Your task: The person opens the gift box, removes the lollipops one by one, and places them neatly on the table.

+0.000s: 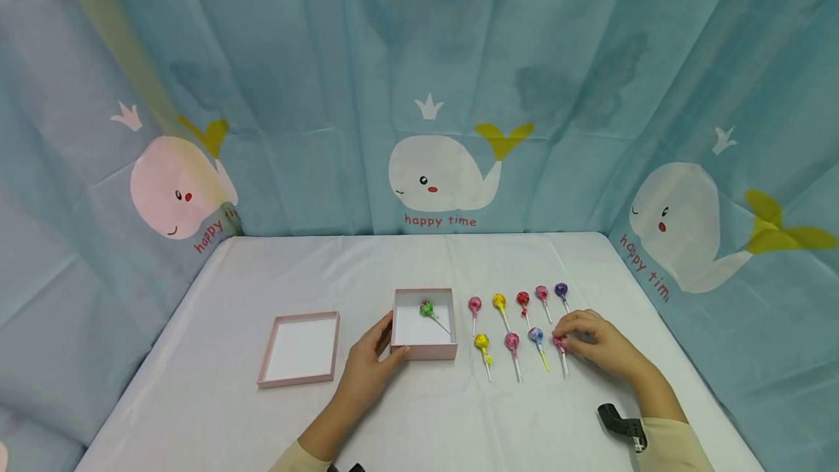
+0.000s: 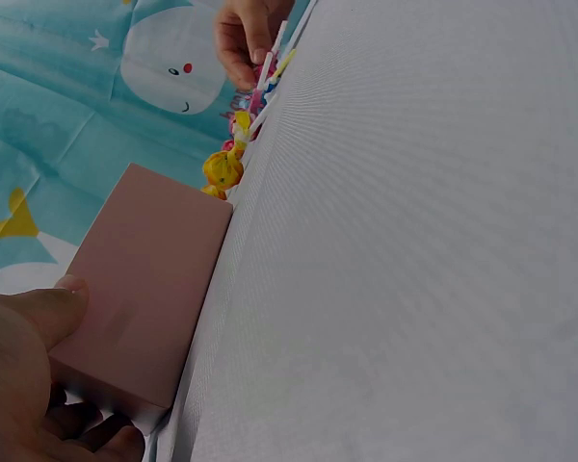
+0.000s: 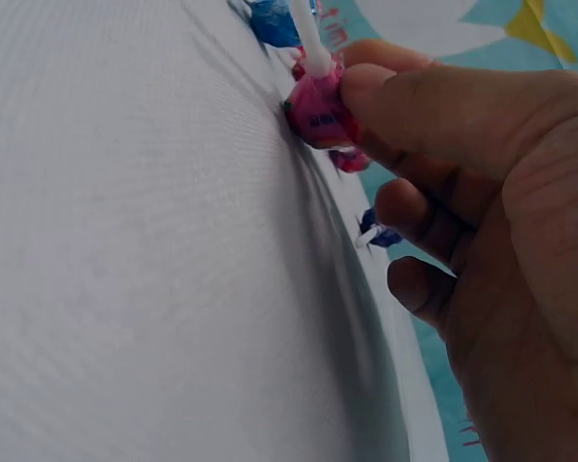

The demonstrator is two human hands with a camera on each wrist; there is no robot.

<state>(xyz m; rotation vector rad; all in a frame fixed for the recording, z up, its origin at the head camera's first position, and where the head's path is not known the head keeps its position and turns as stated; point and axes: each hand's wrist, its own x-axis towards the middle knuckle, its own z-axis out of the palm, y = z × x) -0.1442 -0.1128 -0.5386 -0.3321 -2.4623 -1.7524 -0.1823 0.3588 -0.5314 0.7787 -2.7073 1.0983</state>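
Note:
My left hand (image 1: 365, 368) grips a shallow pink box (image 1: 424, 352) at its left side, thumb on the front wall and fingers round the corner. Inside the box, on its white floor, lies one green lollipop (image 1: 427, 309). To the right, my right hand (image 1: 604, 344) pinches a pink lollipop (image 3: 318, 114) between thumb and forefinger by its wrapped head, with the white stick pointing toward me. That lollipop is at the right end of the front row, beside a blue lollipop (image 1: 536, 336). The other fingers of this hand are loosely curled.
More lollipops lie in two rows right of the box, among them a yellow one (image 1: 481, 342), a red one (image 1: 522, 299) and a purple one (image 1: 561, 289). A pink-rimmed lid (image 1: 303, 348) with a white inside lies left of the box. A whale-print curtain (image 1: 446, 57) surrounds the white table (image 1: 314, 268).

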